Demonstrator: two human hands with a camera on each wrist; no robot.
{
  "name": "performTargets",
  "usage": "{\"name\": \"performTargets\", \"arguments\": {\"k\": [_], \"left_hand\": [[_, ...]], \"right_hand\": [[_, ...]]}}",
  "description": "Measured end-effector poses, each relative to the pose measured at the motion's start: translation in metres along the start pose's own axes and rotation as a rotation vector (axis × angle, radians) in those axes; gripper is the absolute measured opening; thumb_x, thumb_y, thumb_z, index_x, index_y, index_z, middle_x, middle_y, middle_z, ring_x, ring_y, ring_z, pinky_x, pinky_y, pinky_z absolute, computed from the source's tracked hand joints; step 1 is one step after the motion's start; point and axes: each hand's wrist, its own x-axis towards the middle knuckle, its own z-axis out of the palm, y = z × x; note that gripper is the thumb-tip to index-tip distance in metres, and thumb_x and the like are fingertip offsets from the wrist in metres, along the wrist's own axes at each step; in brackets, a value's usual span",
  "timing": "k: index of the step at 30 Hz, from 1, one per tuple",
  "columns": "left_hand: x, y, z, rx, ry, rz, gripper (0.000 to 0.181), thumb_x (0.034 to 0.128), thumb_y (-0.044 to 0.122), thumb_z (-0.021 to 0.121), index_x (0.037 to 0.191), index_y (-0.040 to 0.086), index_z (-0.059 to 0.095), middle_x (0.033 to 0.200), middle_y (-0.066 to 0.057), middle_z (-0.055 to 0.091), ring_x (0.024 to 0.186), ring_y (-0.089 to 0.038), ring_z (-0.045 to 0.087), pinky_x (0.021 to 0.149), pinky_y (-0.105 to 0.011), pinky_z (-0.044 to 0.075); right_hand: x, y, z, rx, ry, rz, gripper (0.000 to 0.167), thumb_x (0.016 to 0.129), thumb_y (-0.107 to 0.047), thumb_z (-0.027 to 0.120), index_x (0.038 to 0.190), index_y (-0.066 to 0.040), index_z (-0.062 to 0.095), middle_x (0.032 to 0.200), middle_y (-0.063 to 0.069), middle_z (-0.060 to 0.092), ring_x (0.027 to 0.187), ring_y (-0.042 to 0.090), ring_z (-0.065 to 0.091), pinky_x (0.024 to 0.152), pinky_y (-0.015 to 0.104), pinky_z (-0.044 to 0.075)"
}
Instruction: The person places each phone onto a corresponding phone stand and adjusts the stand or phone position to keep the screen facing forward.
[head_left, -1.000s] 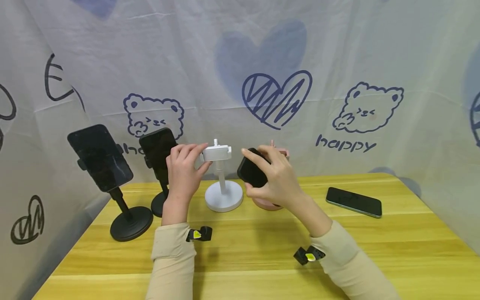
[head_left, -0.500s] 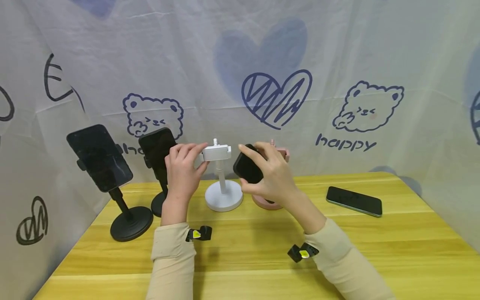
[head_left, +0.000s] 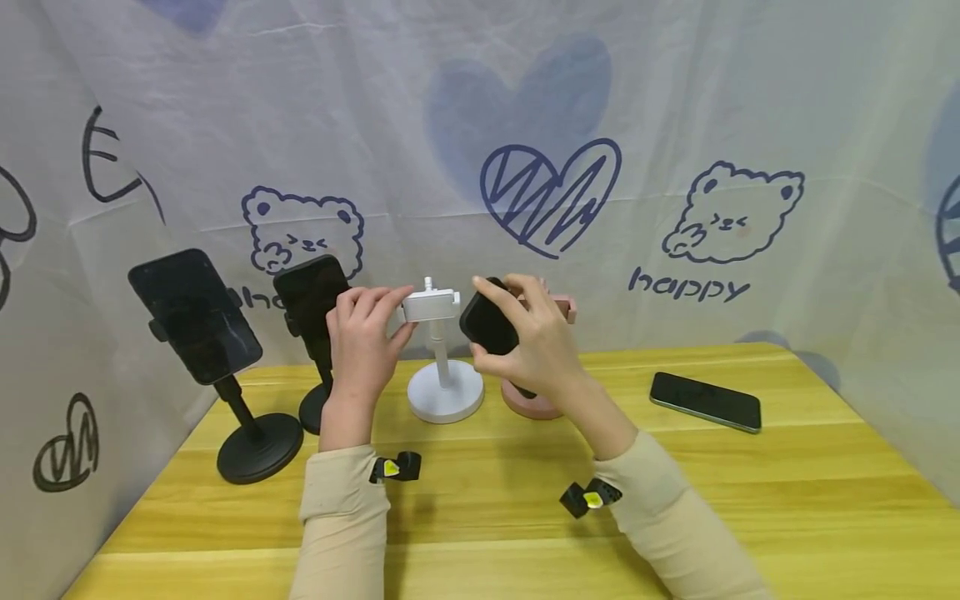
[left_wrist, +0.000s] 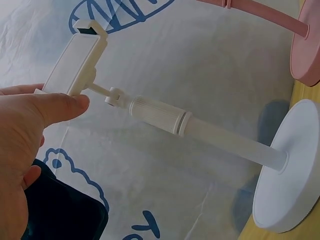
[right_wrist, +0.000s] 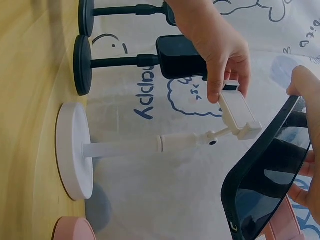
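In the head view my left hand (head_left: 363, 342) pinches the left end of the clamp on a white phone stand (head_left: 446, 392). The left wrist view shows the thumb against the clamp (left_wrist: 70, 65), whose far end is free. Its round base stands on the table, with the stem upright. To the right, my right hand (head_left: 546, 346) grips a dark phone (head_left: 487, 323) by its edges, tilted in the air close to the clamp but apart from it. The phone's glossy screen (right_wrist: 272, 185) shows in the right wrist view. A pink phone stand (head_left: 534, 407) is partly hidden behind my right hand.
Two black stands hold phones at the left: a nearer one (head_left: 258, 448) and another (head_left: 312, 408) partly behind my left hand. Another phone (head_left: 705, 402) lies flat on the wooden table (head_left: 480, 517) at the right. A printed curtain (head_left: 645, 92) hangs behind.
My right hand has carried the phone leftward and slightly up, closer to the white clamp. The left hand keeps its pinch on the clamp, almost unmoved.
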Motion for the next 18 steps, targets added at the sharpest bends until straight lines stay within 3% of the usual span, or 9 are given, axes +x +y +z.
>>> {"name": "performTargets", "arguments": {"k": [5, 12, 18], "left_hand": [[0.000, 0.000, 0.000, -0.002, 0.009, 0.007, 0.043, 0.0806, 0.022, 0.080, 0.121, 0.017, 0.068, 0.116, -0.009, 0.067, 0.111, -0.030, 0.047, 0.095, -0.051, 0.037], [0.001, 0.000, -0.001, -0.009, 0.017, 0.018, 0.043, 0.0798, 0.022, 0.080, 0.120, 0.017, 0.068, 0.115, -0.010, 0.068, 0.109, -0.030, 0.047, 0.094, -0.052, 0.037], [0.000, -0.001, 0.001, -0.012, 0.028, 0.031, 0.043, 0.0794, 0.022, 0.080, 0.120, 0.017, 0.069, 0.114, -0.010, 0.068, 0.108, -0.031, 0.047, 0.093, -0.052, 0.037]], "right_hand": [[0.004, -0.002, 0.004, 0.017, 0.004, 0.041, 0.070, 0.069, -0.029, 0.077, 0.135, -0.015, 0.057, 0.117, 0.018, 0.054, 0.095, 0.029, 0.055, 0.085, 0.052, 0.049], [0.011, -0.007, 0.008, 0.034, 0.045, 0.081, 0.067, 0.070, -0.028, 0.074, 0.134, -0.014, 0.058, 0.118, 0.019, 0.054, 0.094, 0.029, 0.053, 0.075, 0.044, 0.049], [0.018, -0.015, 0.011, 0.047, 0.064, 0.139, 0.067, 0.072, -0.028, 0.075, 0.134, -0.014, 0.057, 0.119, 0.019, 0.053, 0.101, 0.030, 0.054, 0.079, 0.044, 0.050]]}}
